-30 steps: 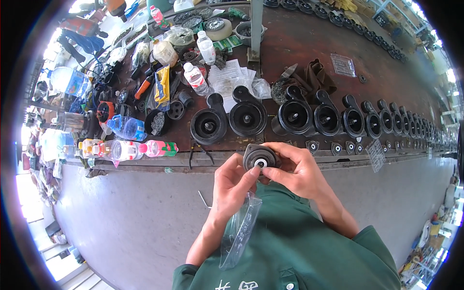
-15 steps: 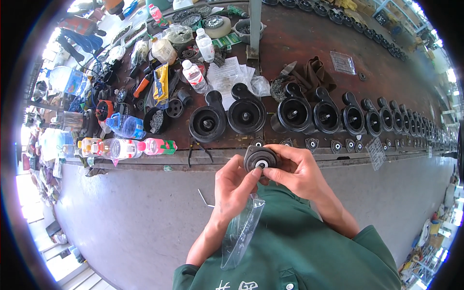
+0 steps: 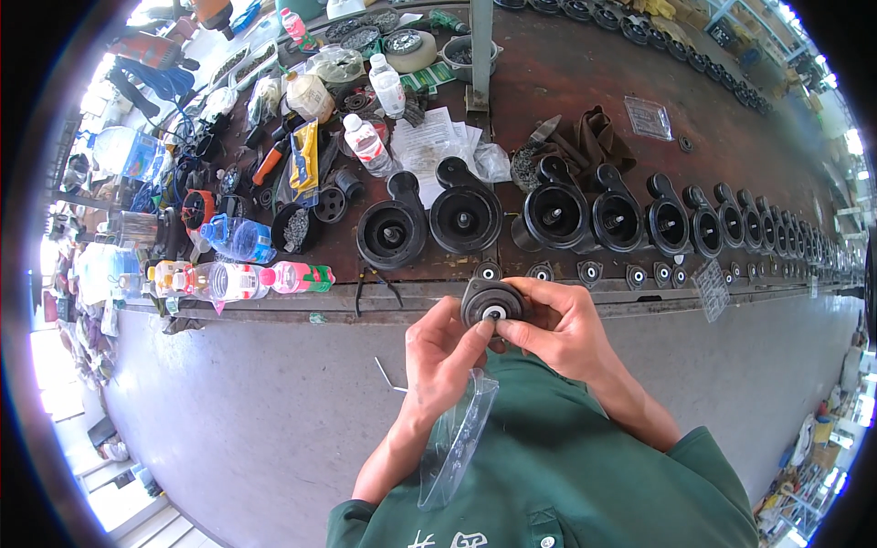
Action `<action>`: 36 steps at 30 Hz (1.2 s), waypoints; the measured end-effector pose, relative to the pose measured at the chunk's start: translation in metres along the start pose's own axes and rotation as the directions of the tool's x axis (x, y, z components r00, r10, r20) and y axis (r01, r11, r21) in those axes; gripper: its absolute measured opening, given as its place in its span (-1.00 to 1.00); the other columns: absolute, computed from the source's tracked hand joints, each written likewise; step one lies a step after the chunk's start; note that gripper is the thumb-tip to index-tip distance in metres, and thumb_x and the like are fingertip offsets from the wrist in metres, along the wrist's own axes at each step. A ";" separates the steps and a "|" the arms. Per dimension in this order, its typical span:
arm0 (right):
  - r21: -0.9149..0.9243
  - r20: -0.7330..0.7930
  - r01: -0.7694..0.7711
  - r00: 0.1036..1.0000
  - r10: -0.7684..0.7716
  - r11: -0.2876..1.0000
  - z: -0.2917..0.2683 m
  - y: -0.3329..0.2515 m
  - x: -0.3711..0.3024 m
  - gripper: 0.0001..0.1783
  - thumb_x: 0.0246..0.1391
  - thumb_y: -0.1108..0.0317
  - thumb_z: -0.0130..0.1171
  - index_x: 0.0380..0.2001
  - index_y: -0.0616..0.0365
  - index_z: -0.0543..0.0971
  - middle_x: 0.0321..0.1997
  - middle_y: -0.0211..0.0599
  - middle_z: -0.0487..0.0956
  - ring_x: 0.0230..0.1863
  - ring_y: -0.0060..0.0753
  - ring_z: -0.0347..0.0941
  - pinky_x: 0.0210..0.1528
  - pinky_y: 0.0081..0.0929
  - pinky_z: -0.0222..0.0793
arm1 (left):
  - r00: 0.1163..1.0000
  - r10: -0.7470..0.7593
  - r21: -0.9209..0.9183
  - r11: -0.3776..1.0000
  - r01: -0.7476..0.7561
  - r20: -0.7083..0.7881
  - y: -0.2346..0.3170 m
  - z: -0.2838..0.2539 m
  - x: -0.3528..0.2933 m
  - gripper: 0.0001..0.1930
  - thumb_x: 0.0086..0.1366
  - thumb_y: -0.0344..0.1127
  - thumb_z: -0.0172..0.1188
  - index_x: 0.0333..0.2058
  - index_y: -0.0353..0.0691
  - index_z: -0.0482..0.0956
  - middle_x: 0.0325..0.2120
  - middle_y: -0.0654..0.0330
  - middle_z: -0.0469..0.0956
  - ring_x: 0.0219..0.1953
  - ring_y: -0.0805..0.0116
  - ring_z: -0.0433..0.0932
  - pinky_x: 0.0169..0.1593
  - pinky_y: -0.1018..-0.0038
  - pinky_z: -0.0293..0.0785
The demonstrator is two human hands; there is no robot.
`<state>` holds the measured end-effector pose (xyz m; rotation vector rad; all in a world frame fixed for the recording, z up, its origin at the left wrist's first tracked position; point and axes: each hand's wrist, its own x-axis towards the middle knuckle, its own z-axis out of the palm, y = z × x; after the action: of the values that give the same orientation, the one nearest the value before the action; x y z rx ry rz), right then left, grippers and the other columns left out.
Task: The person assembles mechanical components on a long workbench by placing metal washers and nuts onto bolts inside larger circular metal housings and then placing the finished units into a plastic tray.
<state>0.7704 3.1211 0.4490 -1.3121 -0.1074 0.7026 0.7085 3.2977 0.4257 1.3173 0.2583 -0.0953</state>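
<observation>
In front of my chest, just off the bench's near edge, both hands grip a black round cap point(image 3: 490, 294) with a white ring at its centre. My left hand point(image 3: 434, 365) closes on its left side, my right hand point(image 3: 571, 333) on its right. Both thumb tips press at the white ring; what lies under them is too small to make out. From below my left palm hangs a clear plastic bag point(image 3: 464, 443). A thin bent metal rod, like a hex key point(image 3: 387, 374), sticks out left of the same hand; how it is held is hidden.
A row of black round housings point(image 3: 464, 219) with centre shafts runs along the bench point(image 3: 585, 82). Smaller caps point(image 3: 589, 272) line its front edge. Bottles point(image 3: 365, 142), papers point(image 3: 434, 137) and a black tub of small parts point(image 3: 294, 228) crowd the left. A grey post point(image 3: 481, 55) rises behind.
The cap and both hands have sunk very slightly, uncovering more of the small caps at the bench edge. The grip looks the same.
</observation>
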 end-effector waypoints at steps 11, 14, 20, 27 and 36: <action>-0.097 0.046 0.076 0.996 -0.071 0.992 -0.005 -0.004 -0.002 -0.52 0.19 0.61 0.25 0.18 0.46 0.48 0.00 -0.21 0.66 0.00 -0.53 0.58 0.05 -0.49 0.57 | 0.994 0.105 0.108 0.989 -0.102 -0.020 -0.003 0.005 -0.003 -0.88 0.41 -0.43 0.23 -0.29 -0.33 0.50 -0.54 0.19 0.64 -0.60 0.63 0.51 -0.56 0.68 0.34; -0.109 0.046 0.088 0.995 -0.084 0.990 -0.004 -0.004 -0.002 -0.52 0.19 0.61 0.25 0.18 0.47 0.47 0.00 -0.20 0.66 0.01 -0.52 0.58 0.06 -0.48 0.57 | 0.985 0.168 0.137 0.977 -0.163 -0.028 -0.006 0.007 -0.003 -0.88 0.41 -0.43 0.22 -0.29 -0.34 0.50 -0.55 0.21 0.63 -0.61 0.64 0.50 -0.56 0.68 0.32; -0.119 0.037 0.112 0.993 -0.109 0.987 -0.004 -0.001 -0.004 -0.51 0.19 0.60 0.26 0.19 0.46 0.47 0.01 -0.20 0.67 0.02 -0.52 0.57 0.08 -0.48 0.55 | 0.974 0.221 0.161 0.964 -0.210 -0.050 -0.004 0.012 -0.006 -0.88 0.41 -0.43 0.21 -0.30 -0.34 0.50 -0.56 0.23 0.62 -0.61 0.65 0.48 -0.56 0.68 0.32; -0.136 0.031 0.128 0.992 -0.125 0.982 -0.003 -0.014 -0.010 -0.60 0.21 0.54 0.28 0.11 0.45 0.54 -0.03 -0.24 0.67 -0.07 -0.60 0.56 -0.04 -0.55 0.54 | 0.987 0.156 0.176 0.971 -0.159 0.033 0.002 0.001 -0.007 -0.85 0.38 -0.42 0.25 -0.31 -0.40 0.50 -0.49 0.14 0.69 -0.41 0.46 0.69 -0.32 0.54 0.56; -0.369 0.042 0.239 0.970 -0.241 0.898 -0.006 -0.018 -0.003 -0.81 0.15 0.49 0.34 -0.19 0.37 0.66 -0.38 -0.35 0.60 -0.39 -0.62 0.50 -0.37 -0.58 0.38 | 0.967 0.236 0.291 0.923 -0.253 0.091 -0.001 0.000 -0.008 -0.83 0.35 -0.44 0.25 -0.38 -0.34 0.43 -0.62 0.19 0.48 -0.57 0.48 0.38 -0.44 0.46 0.35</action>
<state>0.7781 3.1131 0.4642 -1.6292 -0.4098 0.4789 0.7006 3.2972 0.4264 1.6378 0.0297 0.0439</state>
